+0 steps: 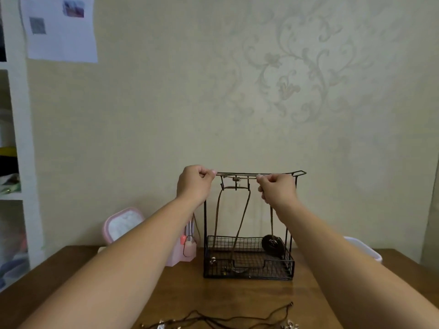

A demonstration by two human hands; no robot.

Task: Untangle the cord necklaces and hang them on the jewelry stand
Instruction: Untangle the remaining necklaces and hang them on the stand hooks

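Observation:
A black wire jewelry stand (205, 224) with a mesh tray base stands on the wooden table. One brown cord necklace (244, 210) hangs from its hooks, its pendant down in the tray. My left hand (196, 184) and my right hand (278, 189) both pinch a second brown cord (237, 178), stretched level just under the top bar. That cord runs down below my right hand to a dark round pendant (273, 245) over the tray. More dark cord necklaces (225, 319) lie tangled at the table's front edge.
A pink holder (187, 252) with pens stands left of the stand, and a pink-rimmed box (121, 224) leans behind it. A white container (365, 250) sits at the right. White shelves (21, 162) fill the left edge. The wall is close behind.

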